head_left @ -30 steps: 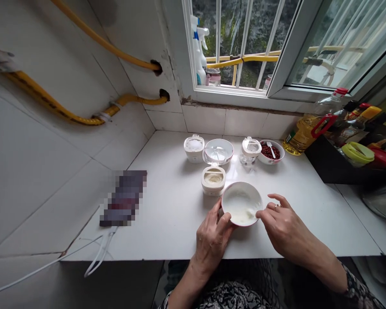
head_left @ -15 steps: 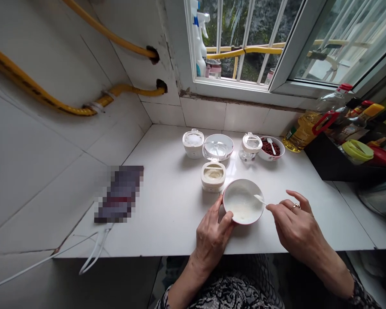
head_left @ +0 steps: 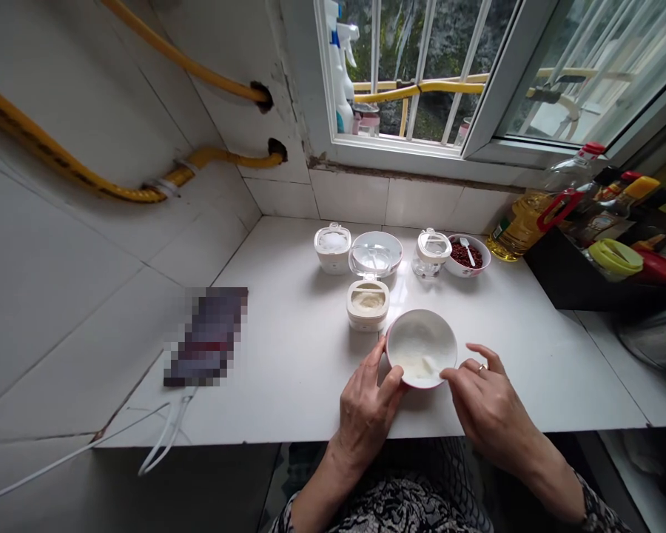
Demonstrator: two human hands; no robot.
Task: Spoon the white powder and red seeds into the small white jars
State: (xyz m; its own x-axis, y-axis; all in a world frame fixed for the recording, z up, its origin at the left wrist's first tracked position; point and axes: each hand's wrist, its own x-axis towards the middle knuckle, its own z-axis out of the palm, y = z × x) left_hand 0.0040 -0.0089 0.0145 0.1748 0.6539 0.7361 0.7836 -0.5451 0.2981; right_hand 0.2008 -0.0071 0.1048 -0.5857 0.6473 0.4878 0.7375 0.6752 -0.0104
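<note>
At far left, a yellow flexible gas hose (head_left: 72, 152) runs along a white tiled wall, and a thin white cable (head_left: 166, 429) trails off the front of the white tiled counter (head_left: 288, 385), beside a flat object blurred beyond recognition (head_left: 208, 337).

The person's left hand (head_left: 366, 414) curves around the left side of a round white ceramic bowl with a pink rim (head_left: 422, 314), its fingers partly open and its thumb over the rim. The bowl sits on the counter near the front edge and holds something thick, white and creamy. Behind it stand a white lidded pot of white contents (head_left: 331, 255), a cream pot of pale powder (head_left: 368, 307), a shallow white dish (head_left: 397, 255), and a clear glass jar (head_left: 433, 252).

The right hand (head_left: 491, 403), wearing a gold ring (head_left: 482, 367), is loosely curled, its fingertips (head_left: 447, 375) at the bowl's right rim; whether they pinch anything, I cannot tell.

Farther right is a small bowl of red beans (head_left: 474, 270). Steadying the bowl low at its side, with the fingers clear of the contents, seems the sound way to keep it from sliding.
</note>
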